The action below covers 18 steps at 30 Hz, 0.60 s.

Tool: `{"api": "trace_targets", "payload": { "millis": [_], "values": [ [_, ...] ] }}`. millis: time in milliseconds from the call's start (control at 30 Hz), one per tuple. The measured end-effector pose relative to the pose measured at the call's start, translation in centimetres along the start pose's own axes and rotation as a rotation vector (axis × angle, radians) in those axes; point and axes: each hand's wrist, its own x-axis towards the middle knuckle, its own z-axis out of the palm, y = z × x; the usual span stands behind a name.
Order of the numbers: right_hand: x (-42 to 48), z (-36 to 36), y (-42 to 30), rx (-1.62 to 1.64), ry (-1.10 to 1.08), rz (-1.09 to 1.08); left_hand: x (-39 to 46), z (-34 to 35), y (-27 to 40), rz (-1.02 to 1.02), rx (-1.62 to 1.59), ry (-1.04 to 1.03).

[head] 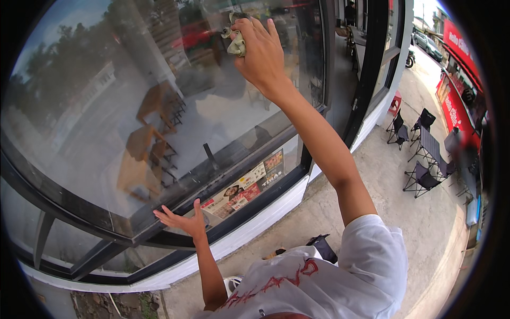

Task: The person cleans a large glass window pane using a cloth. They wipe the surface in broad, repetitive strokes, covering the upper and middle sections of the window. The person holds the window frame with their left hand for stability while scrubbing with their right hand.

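Note:
My right hand [261, 56] is raised high against a large window pane [215, 107], its fingers around a crumpled, greenish patterned cloth [238, 43] that lies on the glass. Lower down, my left hand [185, 221] is at the dark window frame [137, 235] near the pane's bottom corner, fingers spread and holding nothing. Whether its palm touches the frame, I cannot tell. The glass shows reflections of trees and sky, with wooden tables [135, 171] and stools seen through it. Below the pane, printed posters [243, 191] with food pictures are behind a lower strip of glass.
A white ledge [255, 223] runs under the frame. An open doorway [344, 79] lies at the right. Dark folding chairs [422, 175] surround a slatted table [425, 143] on the concrete, beside a red stall [454, 105]. A dark bag-like thing [323, 247] is close to my body.

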Motion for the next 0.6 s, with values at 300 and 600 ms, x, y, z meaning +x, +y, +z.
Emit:
{"api": "trace_targets", "payload": {
  "millis": [300,600],
  "values": [
    [2.0,0.8,1.4,-0.003,0.118,0.100,-0.1,0.7,-1.0,-0.001,0.041,-0.023],
    [2.1,0.2,0.9,0.091,0.115,0.069,-0.1,0.7,-0.9,0.011,0.050,-0.030]
  ]
}}
